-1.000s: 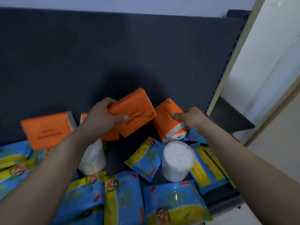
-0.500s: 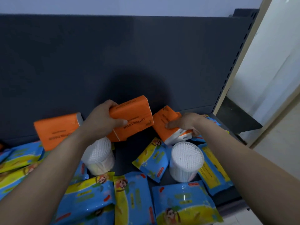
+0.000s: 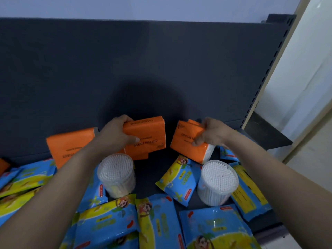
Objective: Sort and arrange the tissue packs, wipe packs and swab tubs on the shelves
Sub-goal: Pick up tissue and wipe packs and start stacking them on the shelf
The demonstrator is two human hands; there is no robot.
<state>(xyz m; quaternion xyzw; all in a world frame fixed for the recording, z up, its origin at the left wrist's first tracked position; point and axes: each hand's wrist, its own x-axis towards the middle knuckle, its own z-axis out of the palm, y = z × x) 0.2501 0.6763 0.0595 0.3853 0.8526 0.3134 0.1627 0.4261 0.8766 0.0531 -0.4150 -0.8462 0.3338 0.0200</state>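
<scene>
Shop setting: dark metal gondola shelf [image 3: 149, 178] with slotted upright [image 3: 265, 76], stocked with multiples of orange tissue packs [image 3: 71, 144], blue wipe packs [image 3: 179, 178], swab tubs [image 3: 218, 182].

Orange tissue packs [image 3: 146, 136] stand on edge against the dark shelf back, another [image 3: 69, 145] leaning at left and one [image 3: 188, 144] tilted at right; two clear swab tubs [image 3: 116, 174] [image 3: 218, 182] sit upright among scattered blue-and-yellow wipe packs [image 3: 179, 178].

Orange tissue packs [image 3: 145, 135]; blue-yellow wipe packs [image 3: 179, 178].
</scene>
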